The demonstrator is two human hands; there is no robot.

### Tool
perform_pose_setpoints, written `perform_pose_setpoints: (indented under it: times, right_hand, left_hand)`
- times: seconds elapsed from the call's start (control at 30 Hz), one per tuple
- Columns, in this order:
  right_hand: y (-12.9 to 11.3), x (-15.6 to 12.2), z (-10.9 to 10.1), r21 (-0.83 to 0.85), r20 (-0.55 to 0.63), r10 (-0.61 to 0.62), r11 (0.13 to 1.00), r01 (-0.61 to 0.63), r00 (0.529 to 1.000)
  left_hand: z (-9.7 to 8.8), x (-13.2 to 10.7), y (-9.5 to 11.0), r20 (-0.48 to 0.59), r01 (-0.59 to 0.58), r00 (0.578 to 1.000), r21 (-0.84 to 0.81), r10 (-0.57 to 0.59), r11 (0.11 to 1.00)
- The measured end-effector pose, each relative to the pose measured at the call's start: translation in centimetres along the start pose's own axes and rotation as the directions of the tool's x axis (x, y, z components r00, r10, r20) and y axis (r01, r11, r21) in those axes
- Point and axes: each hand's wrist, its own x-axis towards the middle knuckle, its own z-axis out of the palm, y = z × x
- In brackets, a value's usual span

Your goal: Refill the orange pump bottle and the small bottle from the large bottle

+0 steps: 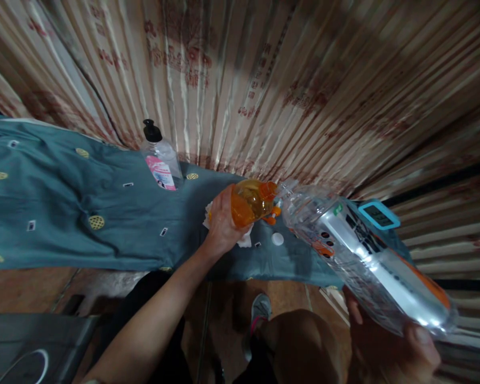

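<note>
My left hand (pixel 223 223) is wrapped round a small orange-tinted bottle (pixel 251 201) with an orange neck, held tilted over the teal cloth (pixel 84 213). My right hand (pixel 388 346) grips the base of a large clear plastic bottle (pixel 356 256), tipped so its open mouth meets the small bottle's neck. A white cap (pixel 277 239) lies on the cloth just below the two mouths. Crumpled white tissue (pixel 245 241) sits under my left hand.
A pump bottle (pixel 160 160) with a pink label stands at the back of the cloth by the striped curtain (pixel 264 80). A blue-framed digital device (pixel 379 214) lies to the right. My knee and a shoe (pixel 260 312) show below, over a brown floor.
</note>
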Motion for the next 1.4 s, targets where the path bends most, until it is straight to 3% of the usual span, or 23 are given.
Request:
perform_pose_setpoints:
  times: [0.2,0.43,0.67,1.0,1.13,1.4]
  right_hand:
    - [0.1,0.1,0.1,0.034,0.039,-0.049,0.998,0.048,0.998]
    - [-1.3,-0.7,1.7,0.059,-0.008,0.025,0.998,-0.024,1.000]
    - [-0.9,-0.1,0.7,0.002,0.022,-0.005,1.000,0.005,1.000]
    - [-1.3,-0.5,1.3,0.020,-0.012,0.014,1.000,-0.014,1.000]
    - [-0.9,-0.4,1.1,0.013,0.030,-0.013,1.000,0.012,0.999]
    - [-1.4,-0.3,2.2,0.030,-0.056,0.062,0.998,-0.060,0.996]
  left_hand:
    - [0.0,0.0,0.1,0.002,-0.002,1.000,-0.008,0.002,1.000]
    - [-0.2,0.3,0.3,0.005,-0.002,1.000,-0.020,0.002,1.000]
    - [-0.3,0.3,0.4,0.005,-0.010,1.000,-0.014,0.010,1.000]
    - [-0.4,0.4,0.6,0.011,0.020,1.000,-0.017,-0.020,1.000]
    - [-0.6,0.4,0.7,0.032,0.017,0.999,-0.024,-0.016,1.000]
    - [-0.5,0.1,0.5,0.023,-0.012,1.000,-0.034,0.012,0.999]
